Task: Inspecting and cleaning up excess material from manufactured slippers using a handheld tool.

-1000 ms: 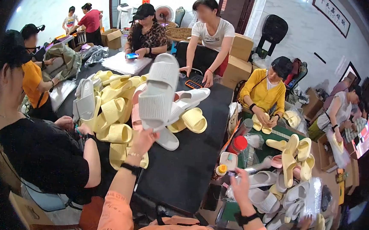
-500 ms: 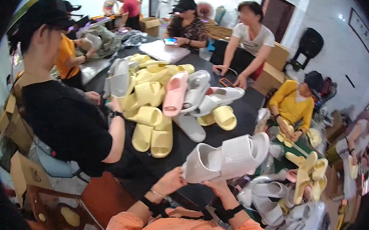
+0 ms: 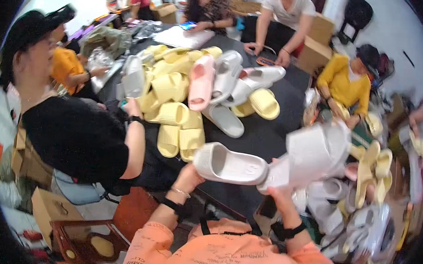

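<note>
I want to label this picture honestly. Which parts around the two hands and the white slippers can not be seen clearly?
- Head view: the white slipper in the right hand is smeared by motion blur; its shape is unclear.
- Right hand fingers: hidden behind that slipper.
- Left hand: its fingers are hidden behind the other white slipper.
- Slippers on the floor at right: bent and blurred near the fisheye rim.
</note>
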Available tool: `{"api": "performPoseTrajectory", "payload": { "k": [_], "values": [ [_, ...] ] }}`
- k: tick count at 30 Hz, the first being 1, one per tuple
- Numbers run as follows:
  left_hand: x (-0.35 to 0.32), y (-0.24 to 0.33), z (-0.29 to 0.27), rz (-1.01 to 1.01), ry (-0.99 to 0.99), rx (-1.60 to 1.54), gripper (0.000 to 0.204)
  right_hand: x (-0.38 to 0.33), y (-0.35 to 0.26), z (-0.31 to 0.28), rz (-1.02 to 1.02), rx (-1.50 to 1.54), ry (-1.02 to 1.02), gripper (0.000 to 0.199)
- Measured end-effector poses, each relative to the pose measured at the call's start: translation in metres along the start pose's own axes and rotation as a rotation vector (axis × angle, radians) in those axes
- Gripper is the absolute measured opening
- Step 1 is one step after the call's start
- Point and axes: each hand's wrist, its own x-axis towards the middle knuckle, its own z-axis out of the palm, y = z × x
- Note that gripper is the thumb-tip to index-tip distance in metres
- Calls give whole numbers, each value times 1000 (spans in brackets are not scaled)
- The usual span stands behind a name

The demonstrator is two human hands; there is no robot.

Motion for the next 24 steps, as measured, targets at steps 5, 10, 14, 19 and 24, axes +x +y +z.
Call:
{"api": "performPoseTrajectory", "payload": {
  "k": [5, 10, 14, 19, 24],
  "values": [
    [36, 85, 30, 102, -1, 1025, 39, -7, 64, -24, 565, 465, -136, 53],
    [95, 69, 75, 157, -279, 1184, 36, -14, 139, -28, 731, 442, 137, 37],
    [144, 51, 61, 325, -77, 1423, 30, -20, 145, -12, 451, -349, 258, 39],
    [116, 5, 99, 1128, 168, 1714, 20, -57, 106, -42, 252, -714, 245, 25],
    [11, -82, 141, 1034, -393, 1462, 19, -147, 141, -129, 655, -986, 590, 17]
  ]
}}
